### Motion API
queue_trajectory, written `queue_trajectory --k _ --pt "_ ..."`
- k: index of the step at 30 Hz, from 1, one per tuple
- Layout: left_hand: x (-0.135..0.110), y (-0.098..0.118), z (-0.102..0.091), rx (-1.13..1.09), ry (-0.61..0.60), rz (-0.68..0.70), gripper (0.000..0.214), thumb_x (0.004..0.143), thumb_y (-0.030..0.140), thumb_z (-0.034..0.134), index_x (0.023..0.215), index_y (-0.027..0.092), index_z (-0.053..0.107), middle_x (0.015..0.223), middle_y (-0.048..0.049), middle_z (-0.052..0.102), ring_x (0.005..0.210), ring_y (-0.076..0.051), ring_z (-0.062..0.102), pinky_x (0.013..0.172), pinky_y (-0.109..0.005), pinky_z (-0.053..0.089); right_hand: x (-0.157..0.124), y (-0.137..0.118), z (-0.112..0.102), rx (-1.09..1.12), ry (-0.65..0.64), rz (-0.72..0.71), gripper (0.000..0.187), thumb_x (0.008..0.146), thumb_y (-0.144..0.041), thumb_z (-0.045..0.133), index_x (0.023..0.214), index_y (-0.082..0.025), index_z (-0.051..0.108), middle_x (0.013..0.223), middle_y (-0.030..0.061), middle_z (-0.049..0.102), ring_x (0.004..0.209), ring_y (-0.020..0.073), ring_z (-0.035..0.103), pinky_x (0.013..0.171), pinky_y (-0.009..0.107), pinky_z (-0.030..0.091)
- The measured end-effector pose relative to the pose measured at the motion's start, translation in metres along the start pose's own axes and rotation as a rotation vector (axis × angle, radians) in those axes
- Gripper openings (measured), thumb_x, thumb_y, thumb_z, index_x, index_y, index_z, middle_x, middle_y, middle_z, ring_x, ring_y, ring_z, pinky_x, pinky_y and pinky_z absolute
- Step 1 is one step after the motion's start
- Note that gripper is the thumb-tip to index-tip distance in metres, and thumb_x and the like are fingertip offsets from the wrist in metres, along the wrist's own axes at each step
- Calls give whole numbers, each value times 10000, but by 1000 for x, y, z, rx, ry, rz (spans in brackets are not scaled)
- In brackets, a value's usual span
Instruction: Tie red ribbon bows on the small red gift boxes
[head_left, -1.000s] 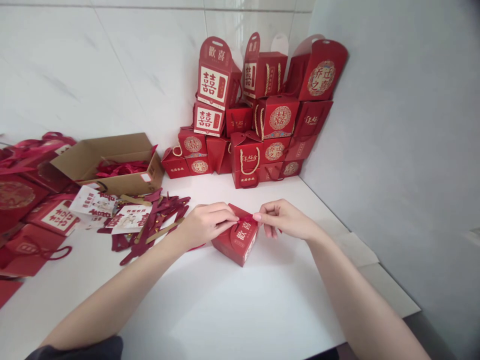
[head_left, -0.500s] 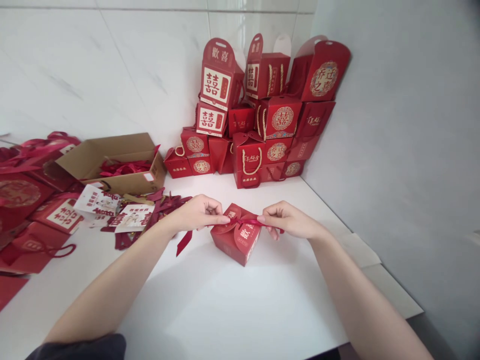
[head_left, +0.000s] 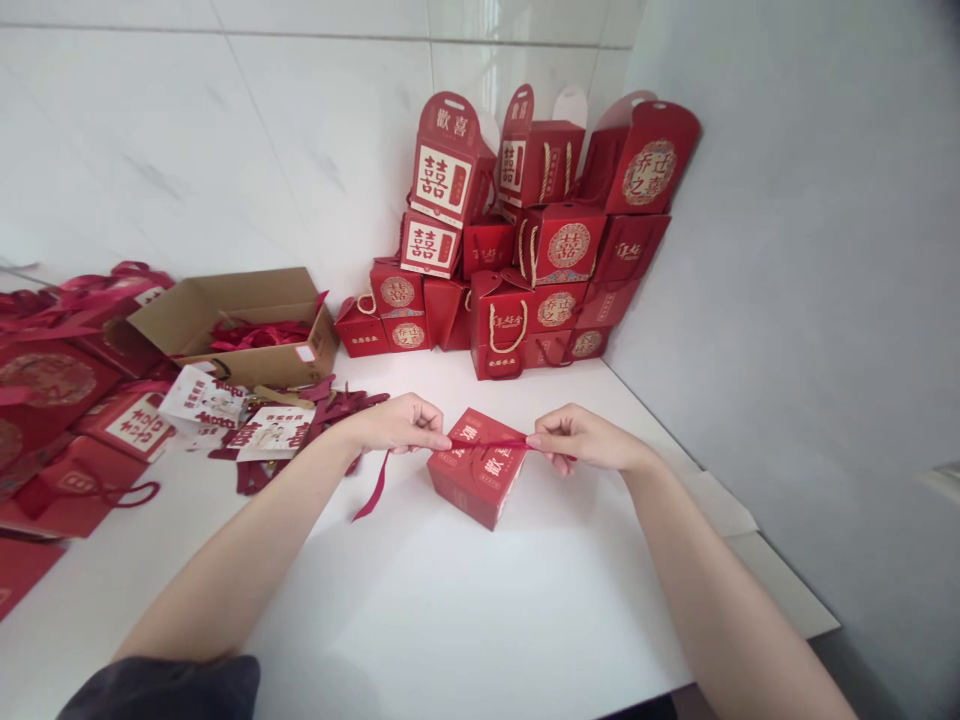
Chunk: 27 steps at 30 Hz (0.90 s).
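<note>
A small red gift box (head_left: 472, 487) with white characters on its top flaps rests on the white table between my hands. Across its top runs a dark red ribbon (head_left: 487, 443), stretched nearly straight. My left hand (head_left: 409, 425) pinches the ribbon at the box's left edge, and a loose tail hangs down to the table from there. On the opposite side my right hand (head_left: 570, 438) pinches the ribbon just past the box's right edge, with a short end showing beneath its fingers. Whether a knot lies at the middle is too small to tell.
Stacked red gift boxes (head_left: 555, 240) stand against the back wall. To the left are an open cardboard box (head_left: 217, 300) with red ribbons inside, printed white cards (head_left: 276, 432) on a heap of ribbon pieces, and more red boxes (head_left: 75, 485). Flat boards (head_left: 784, 575) lie at right.
Both hands have drawn slightly apart and the ribbon has tightened into a straighter line. The box's top flaps look flatter. The view has shifted a little.
</note>
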<state>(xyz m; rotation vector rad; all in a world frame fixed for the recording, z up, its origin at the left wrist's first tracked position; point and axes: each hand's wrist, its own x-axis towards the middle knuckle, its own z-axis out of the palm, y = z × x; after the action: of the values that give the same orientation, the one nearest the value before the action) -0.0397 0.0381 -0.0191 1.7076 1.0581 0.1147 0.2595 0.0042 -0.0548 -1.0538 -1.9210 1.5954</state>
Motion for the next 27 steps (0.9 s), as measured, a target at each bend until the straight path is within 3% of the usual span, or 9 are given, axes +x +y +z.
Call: queue_trajectory --k 4,8,11,15,18,22,27 --pt "-3 1 -2 -5 -17 -15 299 705 387 732 633 147 568 481 57 460 381 -37 334 381 -173 217 -2 -2 1 11 -8 -4 426 817 -523 609 598 -172 507 497 -27 562 446 86 494 495 226 407" --pt "-12 2 -12 33 -129 2 200 704 320 743 672 141 659 499 35 512 432 -54 413 414 -171 305 -2 -1 0 8 -2 10 424 798 -522 632 597 -172 505 498 -24 569 446 87 498 496 227 407" --pt "-16 2 -19 63 -189 142 112 732 261 720 703 153 709 611 0 599 558 -82 525 536 -192 427 -2 -2 -1 24 -32 13 414 810 -518 623 614 -168 520 518 -15 590 464 95 521 515 236 419" --pt "-11 2 -12 -21 -127 396 101 740 245 716 677 167 733 945 -83 685 830 -159 639 760 -283 513 -2 -2 0 51 -70 17 388 831 -494 615 649 -157 553 572 0 624 504 105 560 563 249 445" --pt "1 0 5 -198 -63 544 92 736 268 736 724 181 762 1198 -134 652 1162 -265 574 1010 -427 425 0 -1 2 56 -74 11 388 838 -493 609 655 -155 560 580 2 630 516 106 569 578 249 447" --pt "15 -1 30 -417 -26 594 118 775 284 711 803 188 774 1015 -128 733 1176 -273 576 1046 -483 386 2 0 3 61 -88 1 390 848 -494 597 662 -153 570 585 6 633 523 108 574 582 248 450" --pt "17 4 42 -366 135 504 136 745 280 737 758 149 770 842 -112 741 1015 -238 637 963 -401 451 4 1 5 75 -75 0 387 841 -499 602 669 -153 581 576 5 629 520 109 571 575 249 456"
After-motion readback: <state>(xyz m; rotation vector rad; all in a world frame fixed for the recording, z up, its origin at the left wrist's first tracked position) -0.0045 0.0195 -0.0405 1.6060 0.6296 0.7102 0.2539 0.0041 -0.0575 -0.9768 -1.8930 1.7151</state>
